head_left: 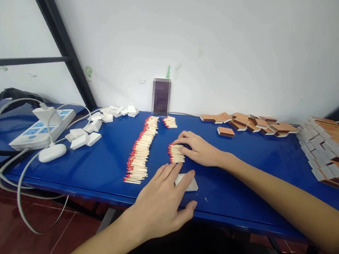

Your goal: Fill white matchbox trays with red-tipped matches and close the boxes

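Note:
My left hand (161,198) lies flat near the table's front edge, fingers stretched out over a white matchbox tray (190,184). My right hand (199,148) rests on the blue table (103,165), its fingers curled round a small bundle of red-tipped matches (175,153). A long row of matches (141,150) runs left of both hands. Another small bundle (170,122) lies further back.
White inner trays (84,134) are scattered at the back left beside a power strip (41,127) with grey cables. Orange matchbox sleeves (251,123) lie at the back right; stacked boxes (327,153) fill the far right. A dark blurred object (160,96) stands against the wall.

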Motion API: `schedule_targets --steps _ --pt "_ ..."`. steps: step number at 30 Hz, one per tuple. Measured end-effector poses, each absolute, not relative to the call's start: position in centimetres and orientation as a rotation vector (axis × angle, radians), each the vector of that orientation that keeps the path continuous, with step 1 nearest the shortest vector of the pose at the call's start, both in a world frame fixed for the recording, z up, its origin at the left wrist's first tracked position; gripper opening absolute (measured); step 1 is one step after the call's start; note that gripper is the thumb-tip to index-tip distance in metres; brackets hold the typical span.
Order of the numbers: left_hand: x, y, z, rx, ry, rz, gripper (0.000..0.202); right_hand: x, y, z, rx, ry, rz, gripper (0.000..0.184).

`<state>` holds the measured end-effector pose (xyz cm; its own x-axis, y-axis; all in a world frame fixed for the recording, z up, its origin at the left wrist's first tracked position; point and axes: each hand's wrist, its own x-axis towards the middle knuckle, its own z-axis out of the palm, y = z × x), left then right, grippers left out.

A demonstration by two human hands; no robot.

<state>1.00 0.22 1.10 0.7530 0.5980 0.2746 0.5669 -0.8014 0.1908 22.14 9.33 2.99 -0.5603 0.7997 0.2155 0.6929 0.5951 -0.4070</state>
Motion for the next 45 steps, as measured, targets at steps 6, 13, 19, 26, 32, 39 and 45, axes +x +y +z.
schedule_targets --steps 6,13,19,26,32,39,45 --pt "1.1 0.3 1.0 2.837 0.948 0.481 0.058 22.7 8.6 3.3 -1.176 -2.510 0.477 0.038" --pt "1.1 0.4 1.2 2.832 0.941 0.480 0.060 22.9 8.0 3.9 -1.184 -2.556 0.568 0.040" --pt "1.1 0.3 1.4 2.831 0.920 0.485 0.060 22.7 7.8 4.5 -1.190 -2.611 0.559 0.044" --pt "1.0 0.3 1.4 2.813 0.895 0.533 0.060 22.5 7.5 4.9 -1.178 -2.617 0.571 0.043" --pt "1.1 0.3 1.4 2.802 0.882 0.590 0.060 22.6 7.5 4.9 -1.135 -2.611 0.562 0.037" --pt "1.1 0.3 1.5 2.833 0.907 0.537 0.058 22.5 7.5 4.9 -1.135 -2.606 0.562 0.034" --pt "1.2 0.3 1.2 2.840 0.914 0.549 0.055 22.9 7.7 5.0 -1.169 -2.600 0.585 0.044"
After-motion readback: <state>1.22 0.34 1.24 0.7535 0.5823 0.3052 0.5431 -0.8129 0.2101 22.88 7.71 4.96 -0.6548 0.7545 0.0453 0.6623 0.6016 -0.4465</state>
